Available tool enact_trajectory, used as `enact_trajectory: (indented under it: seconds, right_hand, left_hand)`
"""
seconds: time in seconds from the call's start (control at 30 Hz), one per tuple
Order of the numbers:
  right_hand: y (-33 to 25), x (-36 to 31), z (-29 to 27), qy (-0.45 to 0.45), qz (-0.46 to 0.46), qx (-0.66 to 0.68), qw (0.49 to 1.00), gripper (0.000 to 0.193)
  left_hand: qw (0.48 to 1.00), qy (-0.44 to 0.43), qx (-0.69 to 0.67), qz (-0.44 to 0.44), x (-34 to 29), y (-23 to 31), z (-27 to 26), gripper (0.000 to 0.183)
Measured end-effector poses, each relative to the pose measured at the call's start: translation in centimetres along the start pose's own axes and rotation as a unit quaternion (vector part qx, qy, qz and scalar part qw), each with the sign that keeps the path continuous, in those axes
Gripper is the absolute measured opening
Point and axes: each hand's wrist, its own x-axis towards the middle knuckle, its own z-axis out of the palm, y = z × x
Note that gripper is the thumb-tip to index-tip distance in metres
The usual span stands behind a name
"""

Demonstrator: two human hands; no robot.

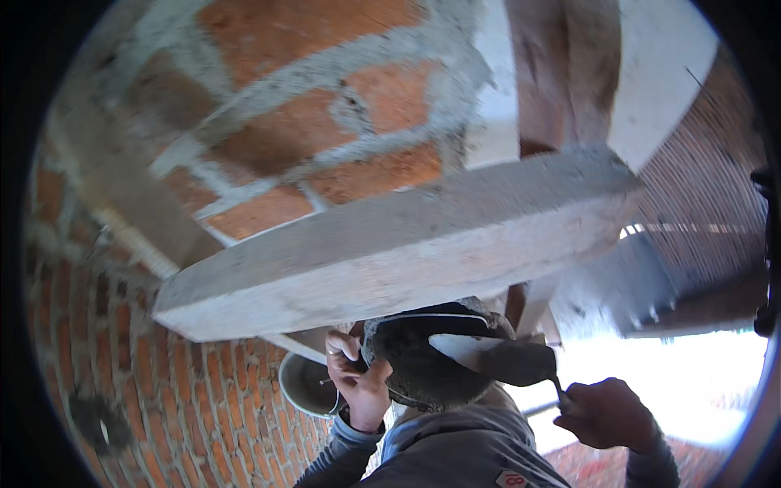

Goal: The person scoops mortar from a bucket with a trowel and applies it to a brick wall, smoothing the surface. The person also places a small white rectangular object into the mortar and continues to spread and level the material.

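Note:
A dark, roughly round bucket (423,404) crusted with mortar sits close against the front of my body, a thin pale wire handle across its top. My left hand (360,384) grips its left rim, with fingers and thumb bent round the edge. In my right hand (608,413) is a trowel (521,363), the fist closed round its handle. The trowel's blade reaches left over the bucket's opening, its tip pale and the rest dark. Shadow hides how much mortar the bucket contains.
A thick wooden beam (390,264) crosses just beyond the bucket. Behind it rises a brick wall (325,134) with rough mortar joints; another brick wall (138,358) stands at left. A grey bucket (309,384) lies beyond my left hand. A timber post (567,73) is at upper right.

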Motion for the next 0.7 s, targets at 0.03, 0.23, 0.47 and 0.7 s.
enact_trajectory:
  seconds: [0.03,0.23,0.47,0.7]
  right_hand:
    - [-0.5,0.2,2.1,0.026,0.028,0.033,0.999,0.025]
    - [-4.5,2.0,7.0,0.128,0.010,0.126,0.984,0.027]
    - [-7.4,6.2,12.4,0.139,0.104,-0.012,0.985,0.028]
    - [-8.1,5.0,12.7,0.371,-0.061,-0.060,0.925,0.046]
  left_hand:
    - [0.999,-0.046,-0.007,0.009,-0.2,-0.3,0.4,0.039]
    - [0.997,-0.071,-0.027,-0.002,0.8,-1.2,-0.4,0.044]
    - [0.966,-0.258,-0.011,0.029,1.4,-2.7,-1.7,0.046]
    - [0.930,-0.257,0.191,0.183,1.6,-6.6,-5.6,0.037]
